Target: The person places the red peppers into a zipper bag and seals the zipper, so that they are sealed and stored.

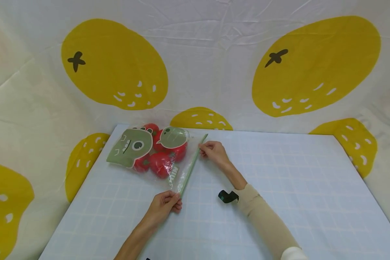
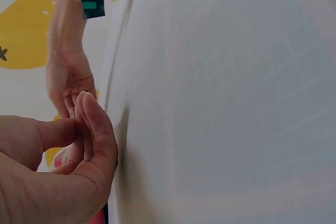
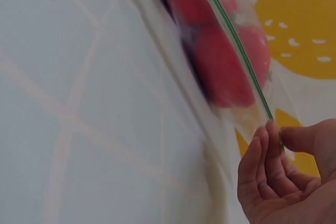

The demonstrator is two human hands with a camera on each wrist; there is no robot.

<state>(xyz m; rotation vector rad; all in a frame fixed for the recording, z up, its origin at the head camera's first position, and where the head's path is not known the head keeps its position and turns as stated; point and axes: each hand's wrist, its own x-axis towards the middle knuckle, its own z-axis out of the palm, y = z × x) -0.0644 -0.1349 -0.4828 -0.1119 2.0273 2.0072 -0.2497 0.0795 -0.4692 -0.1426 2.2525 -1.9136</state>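
Observation:
A clear zip bag printed with green cartoon faces lies toward the left back of the table. Inside it are several red tomatoes with green stems. Its green zip edge runs between both hands. At the near corner of that edge, my left hand pinches the strip between thumb and fingers. My right hand pinches the strip near its far end. In the right wrist view the green strip leads straight into the right fingertips, with red tomatoes behind it.
A pale blue checked cloth covers the table. Behind it hangs a white backdrop with large yellow fruit prints. A dark wrist camera juts from the right sleeve, close over the cloth.

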